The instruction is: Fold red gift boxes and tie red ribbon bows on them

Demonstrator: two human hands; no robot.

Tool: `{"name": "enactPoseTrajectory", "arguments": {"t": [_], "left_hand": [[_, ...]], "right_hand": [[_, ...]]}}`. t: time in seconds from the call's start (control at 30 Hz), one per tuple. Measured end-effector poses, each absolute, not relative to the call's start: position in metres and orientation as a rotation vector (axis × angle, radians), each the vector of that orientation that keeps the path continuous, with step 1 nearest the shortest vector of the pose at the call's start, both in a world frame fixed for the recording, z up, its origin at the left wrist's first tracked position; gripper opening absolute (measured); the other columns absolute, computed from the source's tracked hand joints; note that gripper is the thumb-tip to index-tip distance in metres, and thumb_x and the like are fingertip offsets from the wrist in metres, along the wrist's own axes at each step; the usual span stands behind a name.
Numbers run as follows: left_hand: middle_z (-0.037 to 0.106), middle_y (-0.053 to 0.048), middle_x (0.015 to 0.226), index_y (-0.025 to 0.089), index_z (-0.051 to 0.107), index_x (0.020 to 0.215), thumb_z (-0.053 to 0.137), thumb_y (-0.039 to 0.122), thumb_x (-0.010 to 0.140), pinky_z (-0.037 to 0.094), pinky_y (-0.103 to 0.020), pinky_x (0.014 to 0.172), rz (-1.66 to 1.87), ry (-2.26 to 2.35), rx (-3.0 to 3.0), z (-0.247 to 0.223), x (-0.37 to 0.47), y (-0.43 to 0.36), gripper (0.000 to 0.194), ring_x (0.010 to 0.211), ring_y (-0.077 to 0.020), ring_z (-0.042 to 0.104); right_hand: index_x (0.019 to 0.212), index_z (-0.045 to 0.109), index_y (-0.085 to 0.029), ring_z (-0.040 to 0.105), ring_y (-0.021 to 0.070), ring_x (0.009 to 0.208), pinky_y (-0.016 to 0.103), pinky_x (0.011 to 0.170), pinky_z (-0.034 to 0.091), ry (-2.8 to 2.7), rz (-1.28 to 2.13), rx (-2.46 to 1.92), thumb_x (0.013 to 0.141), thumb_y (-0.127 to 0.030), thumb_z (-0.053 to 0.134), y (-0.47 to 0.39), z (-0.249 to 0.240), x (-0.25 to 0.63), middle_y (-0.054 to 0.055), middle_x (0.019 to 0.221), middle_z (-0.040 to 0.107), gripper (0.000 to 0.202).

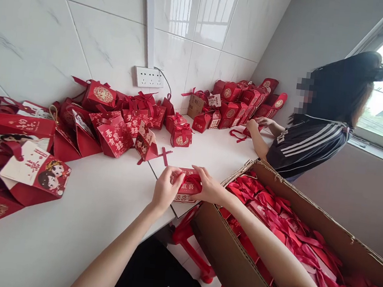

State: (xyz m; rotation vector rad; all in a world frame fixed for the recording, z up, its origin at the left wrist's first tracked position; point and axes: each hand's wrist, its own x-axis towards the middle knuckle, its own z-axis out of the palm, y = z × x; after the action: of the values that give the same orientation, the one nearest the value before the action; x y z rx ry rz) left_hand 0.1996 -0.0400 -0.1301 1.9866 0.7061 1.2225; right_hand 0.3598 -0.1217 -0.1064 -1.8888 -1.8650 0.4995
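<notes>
Clock centred on the red box (188, 188) in our hands, at the near edge of the tabletop (91, 201). We read 歡喜 on its face, with 囍 marks in a pale band lower down. Our left hand (166, 187), at 9 o'clock, has thumb and forefinger pressed together, pinching what looks like the dark ribbon (192, 179) on top; the exact grip is too small to be sure of. Our right hand (212, 189), at 3, curls round the box's other end, fingertips over the far edge.

More writing: at 9, well apart, a white-and-red box (33, 167) bears a red 囍 beside two cartoon figures. At 10, the left pile (116, 139) shows 家, 有 and 囍 in pale characters, and one box there wears a round gold emblem. At 1, the back stack (230, 108) repeats gold emblems; smaller print illegible to us.

Edges: the carton (234, 254) opens at 3 to 4, full of red boxes and ribbons, its near corner close to our right hand, our right forearm crossing above it. A red stool (194, 240) stands below the table at 5. Room for moving: widest at 8, where tabletop spreads beyond our left forearm; a narrower strip at 1. A co-worker (310, 148) in a striped sleeve, at 2, reaches toward the back stack.
</notes>
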Motion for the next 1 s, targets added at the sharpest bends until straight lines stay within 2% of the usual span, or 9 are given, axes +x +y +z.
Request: {"name": "enactPoseTrajectory", "arguments": {"t": [0.17,0.3,0.4,0.47,0.53,0.67,0.8,0.9,1.0], "left_hand": [[0.067,-0.001,0.077,0.024,0.058,0.083,0.056,0.024,0.084,0.048,-0.031,0.073,1.320,0.276,2.298,-0.124,0.190,-0.064,0.002,0.073,-0.0154,0.063],[0.069,0.001,0.082,0.026,0.057,0.093,0.054,0.010,0.082,0.048,-0.030,0.068,1.713,-0.224,2.496,-0.105,0.186,-0.083,0.020,0.071,-0.0138,0.063],[0.065,0.002,0.075,0.024,0.055,0.088,0.058,0.013,0.081,0.049,-0.029,0.066,1.798,0.090,2.314,-0.081,0.189,-0.082,0.013,0.066,-0.0130,0.061],[0.063,0.002,0.071,0.022,0.054,0.083,0.056,0.019,0.083,0.049,-0.027,0.065,1.667,0.541,2.088,-0.071,0.195,-0.070,0.004,0.065,-0.0133,0.059],[0.063,0.000,0.074,0.021,0.055,0.082,0.053,0.026,0.083,0.050,-0.028,0.065,1.387,0.812,1.944,-0.073,0.205,-0.056,0.006,0.066,-0.0145,0.060],[0.066,-0.004,0.088,0.021,0.058,0.088,0.047,0.032,0.084,0.049,-0.035,0.083,1.000,0.515,2.143,-0.104,0.234,-0.058,0.016,0.086,-0.0194,0.063],[0.066,-0.005,0.107,0.023,0.059,0.098,0.046,0.028,0.086,0.040,-0.040,0.098,0.810,0.061,2.345,-0.136,0.256,-0.094,0.018,0.108,-0.0219,0.057],[0.068,-0.002,0.097,0.024,0.061,0.085,0.045,0.022,0.086,0.033,-0.045,0.102,0.790,-0.010,2.424,-0.152,0.262,-0.111,0.016,0.101,-0.0211,0.058],[0.066,-0.001,0.084,0.023,0.059,0.076,0.042,0.019,0.086,0.030,-0.045,0.102,0.875,0.007,2.433,-0.162,0.263,-0.115,0.020,0.090,-0.0189,0.058]], "right_hand": [[0.138,0.023,-0.024,0.048,0.0330,0.121,0.045,0.088,0.051,-1.837,0.099,-1.760,0.070,-0.032,0.070,-0.144,-0.102,0.352,0.018,0.139,0.032,0.083],[0.131,0.033,-0.023,0.041,0.0339,0.127,0.047,0.093,0.048,-1.789,-0.086,-1.704,0.072,-0.036,0.068,-0.175,-0.083,0.352,0.019,0.139,0.033,0.069],[0.123,0.041,-0.023,0.039,0.0357,0.127,0.052,0.100,0.041,-1.568,-0.050,-1.735,0.065,-0.043,0.074,-0.199,-0.067,0.355,0.017,0.138,0.035,0.070],[0.124,0.040,-0.024,0.046,0.0336,0.122,0.049,0.098,0.043,-1.293,0.176,-1.735,0.066,-0.051,0.071,-0.215,-0.058,0.360,0.014,0.133,0.043,0.071],[0.124,0.040,-0.025,0.055,0.0294,0.112,0.044,0.091,0.049,-0.939,0.512,-1.681,0.074,-0.061,0.056,-0.231,-0.052,0.369,0.011,0.122,0.055,0.063],[0.112,0.049,-0.022,0.063,0.0242,0.098,0.035,0.080,0.054,-0.382,0.974,-1.475,0.085,-0.067,0.023,-0.260,-0.048,0.387,0.009,0.102,0.066,0.059],[0.109,0.051,-0.023,0.064,0.0225,0.091,0.031,0.073,0.054,-0.312,1.007,-1.420,0.080,-0.073,0.016,-0.284,-0.050,0.392,0.009,0.096,0.066,0.067],[0.108,0.052,-0.022,0.063,0.0244,0.091,0.033,0.071,0.055,-0.355,0.945,-1.455,0.075,-0.078,0.019,-0.296,-0.051,0.392,0.010,0.093,0.066,0.072],[0.111,0.048,-0.022,0.060,0.0271,0.098,0.037,0.073,0.055,-0.365,0.737,-1.570,0.077,-0.074,0.024,-0.307,-0.057,0.404,0.011,0.100,0.063,0.066]]}}
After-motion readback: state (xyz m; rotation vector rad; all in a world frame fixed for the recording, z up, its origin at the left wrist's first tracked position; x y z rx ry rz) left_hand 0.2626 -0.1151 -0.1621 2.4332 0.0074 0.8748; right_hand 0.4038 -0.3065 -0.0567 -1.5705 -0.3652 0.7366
